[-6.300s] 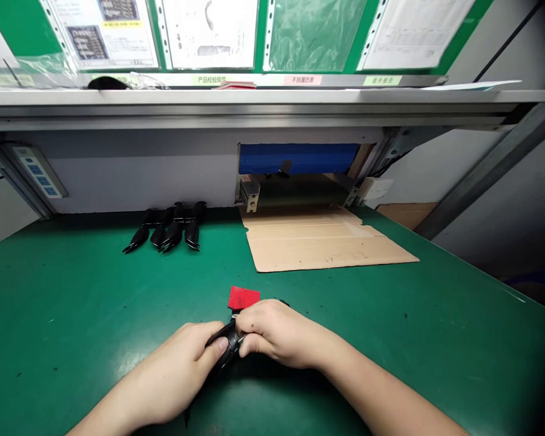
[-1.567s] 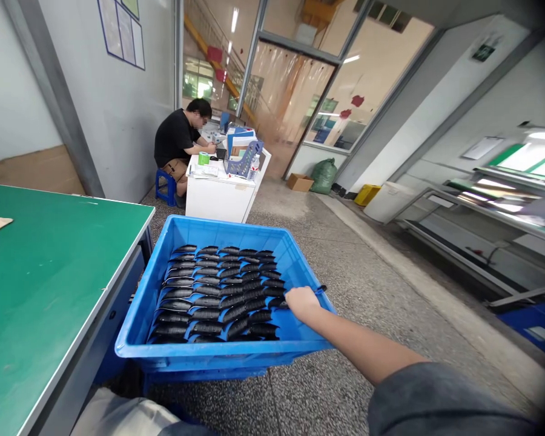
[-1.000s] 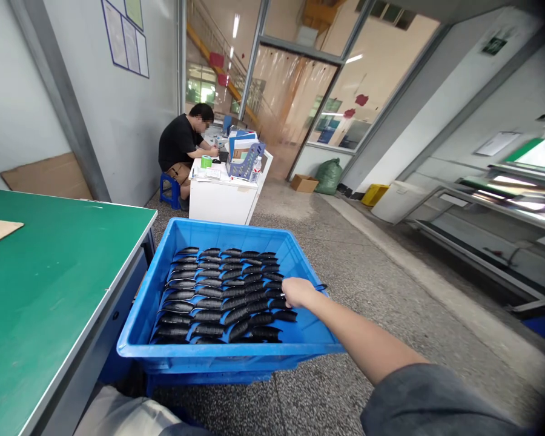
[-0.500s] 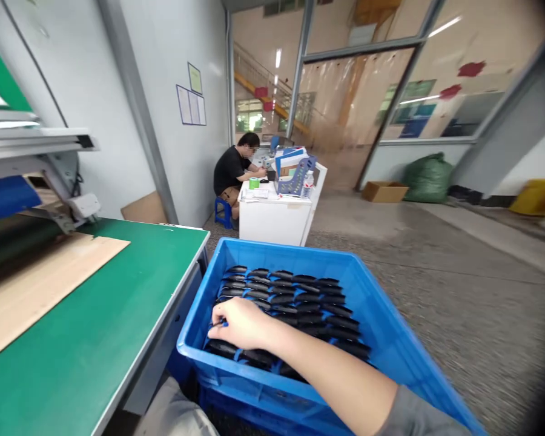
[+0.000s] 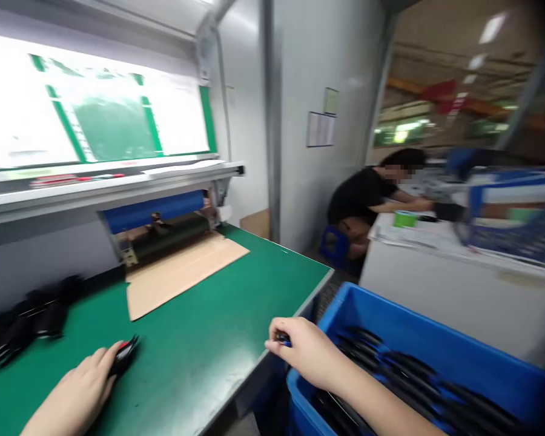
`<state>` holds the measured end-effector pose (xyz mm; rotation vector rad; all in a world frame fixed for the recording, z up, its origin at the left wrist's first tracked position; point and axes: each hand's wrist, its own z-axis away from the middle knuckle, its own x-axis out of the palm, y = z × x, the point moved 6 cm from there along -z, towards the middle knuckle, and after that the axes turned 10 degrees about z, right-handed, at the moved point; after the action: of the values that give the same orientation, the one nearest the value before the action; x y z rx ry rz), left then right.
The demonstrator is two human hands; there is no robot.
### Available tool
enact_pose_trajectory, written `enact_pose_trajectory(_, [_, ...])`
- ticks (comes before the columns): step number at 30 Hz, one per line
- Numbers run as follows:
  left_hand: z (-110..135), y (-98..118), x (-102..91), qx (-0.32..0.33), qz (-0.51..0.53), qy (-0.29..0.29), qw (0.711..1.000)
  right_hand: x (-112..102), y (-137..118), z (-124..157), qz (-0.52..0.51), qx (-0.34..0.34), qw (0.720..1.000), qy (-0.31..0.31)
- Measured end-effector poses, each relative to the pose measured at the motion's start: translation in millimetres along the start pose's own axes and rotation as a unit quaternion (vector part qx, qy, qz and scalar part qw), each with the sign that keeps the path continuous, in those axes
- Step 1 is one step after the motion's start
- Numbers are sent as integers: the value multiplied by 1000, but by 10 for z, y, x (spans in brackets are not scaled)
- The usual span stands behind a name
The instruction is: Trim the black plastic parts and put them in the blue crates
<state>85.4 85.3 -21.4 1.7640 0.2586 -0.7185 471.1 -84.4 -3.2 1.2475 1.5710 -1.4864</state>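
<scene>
My left hand [image 5: 79,384] lies over the front of the green tabletop [image 5: 204,327], its fingers closed round a small black item [image 5: 125,357] with a red patch. The exact kind of that item is unclear. At the table's right edge, my right hand [image 5: 302,348] is up by the near left corner of the blue bin [image 5: 440,324]. Its thumb and fingertips curl together, with a dark bit between them that I cannot make out. Inside the bin, long black pieces [image 5: 409,366] lie in rows, partly covered by my right forearm.
A roller device [image 5: 172,233] with a tan board [image 5: 186,272] stands at the table's back. Black items [image 5: 36,315] are heaped at the left, beneath a shelf [image 5: 118,188]. Beyond the bin, a person [image 5: 363,197] sits at a white desk [image 5: 390,266].
The view has swung left toward the green table. My right hand has come up from among the black pieces to the bin's edge. My left hand has come into view with the black item.
</scene>
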Motion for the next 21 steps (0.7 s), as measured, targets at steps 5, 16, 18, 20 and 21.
enact_pose_trajectory(5, [99,-11,-172,-109,307,113,939,61,-817,-538,-138,-101,985,-20])
enact_pose_trajectory(16, [260,-220,-439,-106,748,155,636,1208,-3273,-1220,-91,-435,896,30])
enact_pose_trajectory(18, [305,-321,-513,-123,747,168,632,1311,-3309,-1255,-128,-451,882,46])
enact_pose_trajectory(20, [350,-410,-538,-143,735,176,639,1372,-3300,-1248,-161,-464,869,56])
enact_pose_trajectory(21, [371,-449,-540,-151,726,179,647,1393,-3291,-1235,-171,-469,864,58])
